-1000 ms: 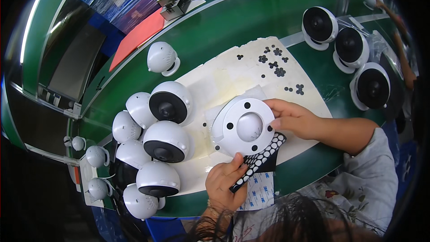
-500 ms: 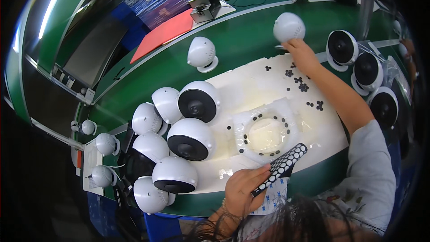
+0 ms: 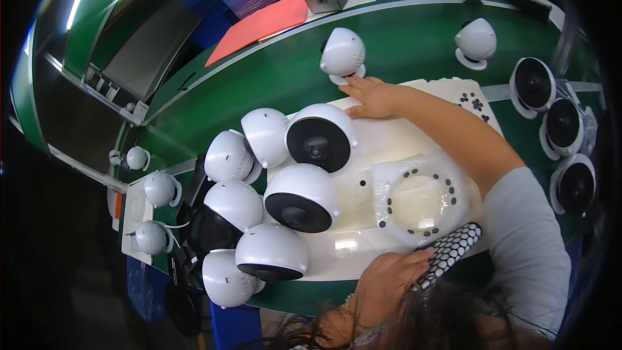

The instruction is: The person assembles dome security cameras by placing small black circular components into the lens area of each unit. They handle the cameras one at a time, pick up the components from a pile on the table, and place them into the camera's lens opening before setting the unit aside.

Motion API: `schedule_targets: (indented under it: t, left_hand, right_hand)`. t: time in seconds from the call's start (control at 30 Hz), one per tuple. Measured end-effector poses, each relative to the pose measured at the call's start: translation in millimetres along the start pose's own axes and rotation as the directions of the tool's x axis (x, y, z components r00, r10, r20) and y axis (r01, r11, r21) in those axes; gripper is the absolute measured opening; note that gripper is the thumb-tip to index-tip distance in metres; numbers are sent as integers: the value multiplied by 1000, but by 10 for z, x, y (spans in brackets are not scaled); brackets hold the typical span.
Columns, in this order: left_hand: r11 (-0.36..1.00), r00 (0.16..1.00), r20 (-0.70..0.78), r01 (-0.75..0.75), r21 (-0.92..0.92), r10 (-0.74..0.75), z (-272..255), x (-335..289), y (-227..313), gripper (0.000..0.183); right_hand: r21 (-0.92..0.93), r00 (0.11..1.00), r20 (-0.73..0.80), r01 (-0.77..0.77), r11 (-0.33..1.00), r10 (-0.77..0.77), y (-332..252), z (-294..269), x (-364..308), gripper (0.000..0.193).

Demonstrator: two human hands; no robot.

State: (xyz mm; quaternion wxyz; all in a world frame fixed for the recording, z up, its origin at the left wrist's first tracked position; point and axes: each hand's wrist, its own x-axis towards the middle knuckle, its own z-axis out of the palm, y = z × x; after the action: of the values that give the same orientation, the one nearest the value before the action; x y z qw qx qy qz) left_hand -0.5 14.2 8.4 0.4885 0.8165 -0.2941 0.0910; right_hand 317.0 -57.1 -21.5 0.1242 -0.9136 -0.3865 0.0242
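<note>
Outstretched, right hand (image 3: 370, 98) lies flat with fingers spread; left hand (image 3: 389, 282) grips honeycomb-patterned tool (image 3: 450, 253).

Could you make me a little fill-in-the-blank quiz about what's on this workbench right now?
1. The right hand reaches toward a dome-shaped camera coloured ____.
2. The left hand holds a black-and-white honeycomb-patterned tool near the ____ edge of the table.
3. The table's surface is ____.

Missing words: white; near; green
</note>
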Motion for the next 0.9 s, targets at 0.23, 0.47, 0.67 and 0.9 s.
schedule_targets:
  t: [0.23,0.47,0.67,0.9]
  left_hand:
    - [997,999,-28,-46,56,47,-7,-17,-2,47]
    - [975,982,-87,-153,160,168,15,-73,-2,36]
    - [968,979,-98,-160,194,181,17,-74,52,35]
    - [971,963,-219,-108,212,155,80,-18,35,36]
  right_hand:
    - [37,961,-277,-7,999,17,171,-125,6,52]
    - [321,843,-483,-80,944,236,388,-640,-585,27]
    - [957,932,-159,64,283,327,-286,-932,-1772,29]
    - [883,962,-21,-109,457,271,-690,-689,-2262,30]
